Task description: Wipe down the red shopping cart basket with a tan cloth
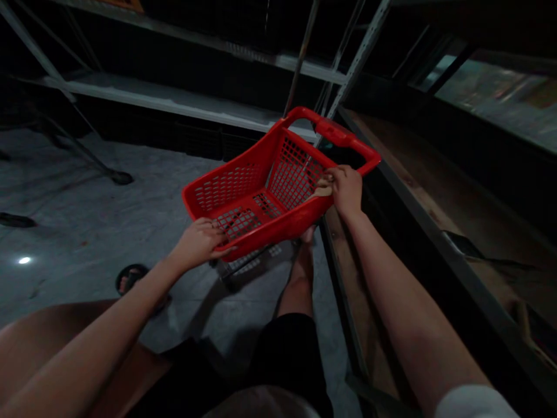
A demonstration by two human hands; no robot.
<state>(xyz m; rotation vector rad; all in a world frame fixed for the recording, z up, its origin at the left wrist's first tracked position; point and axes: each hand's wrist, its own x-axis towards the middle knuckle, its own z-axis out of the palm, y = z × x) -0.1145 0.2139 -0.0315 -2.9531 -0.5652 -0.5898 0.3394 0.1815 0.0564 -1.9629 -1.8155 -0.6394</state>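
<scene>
A red plastic shopping cart basket (274, 235) with perforated walls stands in front of me, its handle at the upper right. My left hand (202, 242) is closed over the near left rim, with the fingers inside. Near the handle, my right hand (347, 188) holds a crumpled beige cloth (322, 188) against the near side of the rim. Part of the cloth hangs into the basket, and the rest is hidden under my fingers. Apart from the cloth, the inside of the basket shows only its grid floor and walls.
Metal shelving (174, 104) runs behind the cart. A long wooden ledge with a dark edge (435, 244) lies along the right, carrying a phone-like object (462, 244). Thin stand legs (119, 176) rest on the grey floor at left. My legs are below.
</scene>
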